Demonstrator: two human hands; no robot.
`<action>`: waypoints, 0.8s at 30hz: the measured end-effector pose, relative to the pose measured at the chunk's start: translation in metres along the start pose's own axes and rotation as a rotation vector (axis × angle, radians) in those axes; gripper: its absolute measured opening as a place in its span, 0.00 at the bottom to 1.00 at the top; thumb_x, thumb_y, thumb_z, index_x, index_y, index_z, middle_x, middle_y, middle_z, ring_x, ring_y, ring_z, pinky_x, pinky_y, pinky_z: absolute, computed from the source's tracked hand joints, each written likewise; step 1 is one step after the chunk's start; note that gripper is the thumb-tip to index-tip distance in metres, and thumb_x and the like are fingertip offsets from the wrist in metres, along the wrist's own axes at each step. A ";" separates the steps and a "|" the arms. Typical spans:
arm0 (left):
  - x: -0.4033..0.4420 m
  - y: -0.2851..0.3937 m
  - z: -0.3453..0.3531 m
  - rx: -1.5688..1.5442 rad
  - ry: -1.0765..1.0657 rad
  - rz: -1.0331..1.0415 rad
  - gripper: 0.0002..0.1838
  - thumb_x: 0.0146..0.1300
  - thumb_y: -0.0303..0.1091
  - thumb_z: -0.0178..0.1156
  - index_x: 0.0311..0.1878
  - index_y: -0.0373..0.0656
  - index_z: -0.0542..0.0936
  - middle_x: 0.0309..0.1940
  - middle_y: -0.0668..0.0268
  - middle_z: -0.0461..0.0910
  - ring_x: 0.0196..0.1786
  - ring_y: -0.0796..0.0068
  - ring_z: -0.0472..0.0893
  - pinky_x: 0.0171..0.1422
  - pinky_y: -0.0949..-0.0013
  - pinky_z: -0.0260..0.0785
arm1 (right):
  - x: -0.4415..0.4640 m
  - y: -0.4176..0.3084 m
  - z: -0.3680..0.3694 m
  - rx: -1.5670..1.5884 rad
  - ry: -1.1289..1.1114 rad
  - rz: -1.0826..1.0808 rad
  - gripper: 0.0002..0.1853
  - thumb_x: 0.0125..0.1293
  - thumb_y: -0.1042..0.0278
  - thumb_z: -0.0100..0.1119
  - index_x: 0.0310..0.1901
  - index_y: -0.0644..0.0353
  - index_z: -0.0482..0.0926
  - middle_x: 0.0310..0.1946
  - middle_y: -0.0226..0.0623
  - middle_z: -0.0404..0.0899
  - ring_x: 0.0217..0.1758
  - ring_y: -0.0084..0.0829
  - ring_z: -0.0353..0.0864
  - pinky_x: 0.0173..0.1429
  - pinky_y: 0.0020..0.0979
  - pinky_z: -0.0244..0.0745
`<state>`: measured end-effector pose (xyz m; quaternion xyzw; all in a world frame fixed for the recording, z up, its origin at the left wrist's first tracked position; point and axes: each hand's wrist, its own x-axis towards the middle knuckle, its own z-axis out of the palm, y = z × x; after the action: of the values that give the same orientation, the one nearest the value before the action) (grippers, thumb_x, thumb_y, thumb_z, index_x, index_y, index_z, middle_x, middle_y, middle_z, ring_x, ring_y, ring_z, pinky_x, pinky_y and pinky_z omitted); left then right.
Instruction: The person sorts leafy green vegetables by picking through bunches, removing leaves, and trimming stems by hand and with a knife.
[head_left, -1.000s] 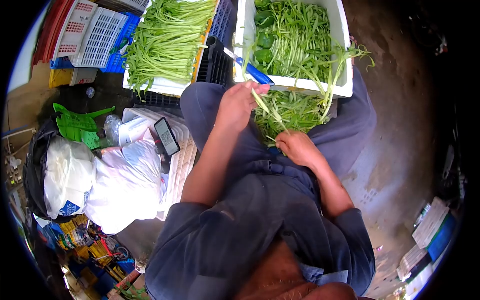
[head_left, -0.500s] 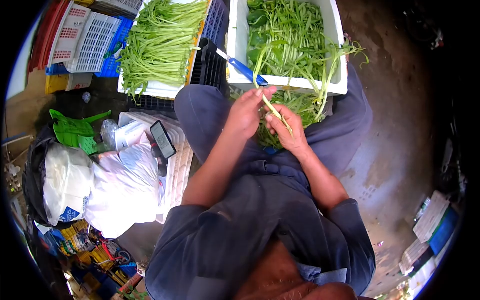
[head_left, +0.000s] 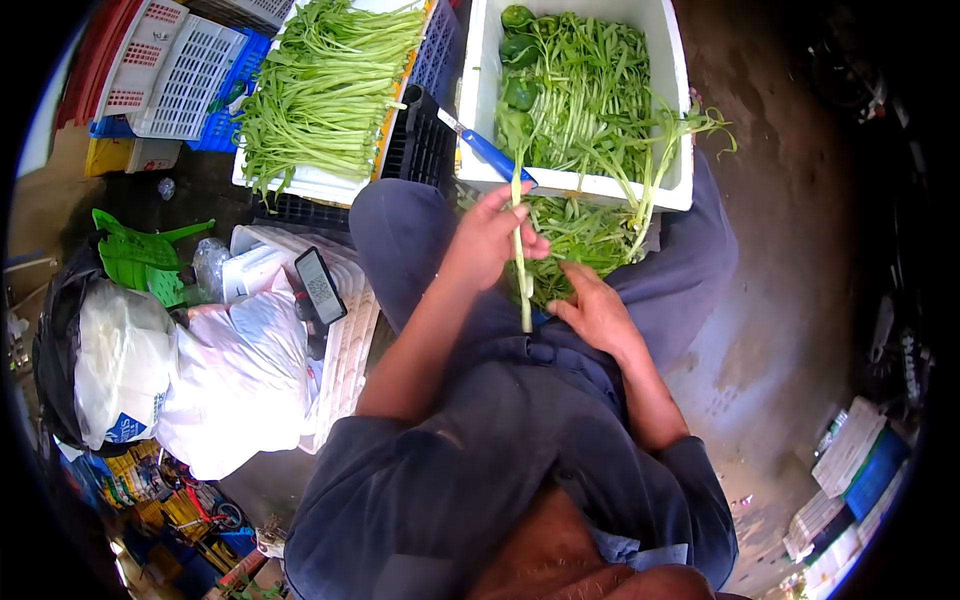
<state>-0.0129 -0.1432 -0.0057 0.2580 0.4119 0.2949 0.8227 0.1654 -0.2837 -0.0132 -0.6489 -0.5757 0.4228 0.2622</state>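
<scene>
My left hand point(head_left: 487, 241) pinches a pale green stem point(head_left: 519, 240) that hangs nearly upright between thumb and fingers, its leafy top over the foam box. A blue-handled knife point(head_left: 490, 155) lies slanted across the near left corner of the white foam box point(head_left: 600, 186), its blade pointing up left. My right hand point(head_left: 597, 308), thumb and fingers apart, is by the loose leafy greens point(head_left: 575, 238) below the box and holds nothing visible. Inside the box are bundled greens point(head_left: 590, 95) and dark green bundles or vegetables point(head_left: 520, 92) along its left side.
At the upper left, long-stemmed greens point(head_left: 330, 90) lie on a white tray by a black crate point(head_left: 418, 145). Stacked crates point(head_left: 190, 80) stand farther left. A phone point(head_left: 320, 285) rests on a pale basket point(head_left: 350, 345) beside white plastic bags point(head_left: 235, 375).
The stem has swung to nearly upright in my left hand. My right hand came up to the stem, then moved down and right, away from it, and its fingers opened.
</scene>
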 end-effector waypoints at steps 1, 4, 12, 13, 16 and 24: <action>-0.003 -0.002 0.000 0.046 0.012 -0.025 0.23 0.76 0.29 0.55 0.72 0.41 0.71 0.28 0.61 0.82 0.32 0.60 0.86 0.41 0.56 0.83 | 0.005 -0.010 -0.004 0.076 0.036 0.035 0.25 0.67 0.66 0.65 0.62 0.69 0.77 0.54 0.56 0.80 0.40 0.46 0.86 0.49 0.40 0.79; -0.012 -0.006 0.000 0.236 -0.017 -0.034 0.24 0.75 0.28 0.54 0.73 0.40 0.70 0.27 0.61 0.81 0.31 0.63 0.86 0.40 0.60 0.83 | 0.024 -0.006 -0.001 0.306 0.168 0.053 0.19 0.69 0.65 0.66 0.55 0.69 0.80 0.39 0.47 0.84 0.32 0.36 0.84 0.40 0.35 0.78; -0.023 -0.023 0.012 0.615 0.008 0.087 0.29 0.73 0.28 0.55 0.76 0.42 0.68 0.30 0.65 0.82 0.34 0.75 0.84 0.43 0.71 0.78 | 0.084 -0.017 0.001 0.401 0.261 0.123 0.13 0.72 0.62 0.64 0.41 0.67 0.82 0.26 0.31 0.80 0.26 0.18 0.75 0.30 0.26 0.71; -0.028 -0.015 0.016 0.677 0.010 0.094 0.30 0.72 0.29 0.56 0.77 0.45 0.69 0.31 0.66 0.82 0.34 0.77 0.84 0.43 0.71 0.77 | 0.086 -0.016 0.003 0.398 0.273 0.132 0.14 0.71 0.61 0.64 0.41 0.67 0.82 0.25 0.34 0.80 0.25 0.21 0.75 0.30 0.29 0.71; -0.028 -0.017 0.014 0.845 0.058 0.114 0.29 0.70 0.29 0.57 0.75 0.47 0.71 0.31 0.65 0.82 0.34 0.78 0.84 0.43 0.71 0.77 | 0.089 -0.006 0.010 0.470 0.293 0.135 0.13 0.70 0.62 0.64 0.40 0.67 0.83 0.23 0.36 0.81 0.24 0.22 0.76 0.29 0.31 0.71; -0.025 -0.029 0.007 0.882 0.079 0.232 0.27 0.71 0.31 0.60 0.73 0.45 0.74 0.23 0.67 0.78 0.25 0.82 0.75 0.32 0.71 0.70 | 0.090 -0.005 0.009 0.496 0.276 0.200 0.10 0.69 0.66 0.63 0.38 0.66 0.82 0.23 0.34 0.81 0.26 0.22 0.78 0.31 0.30 0.72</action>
<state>-0.0111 -0.1815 -0.0081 0.6164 0.4975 0.1911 0.5796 0.1529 -0.1963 -0.0356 -0.6696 -0.3471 0.4822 0.4457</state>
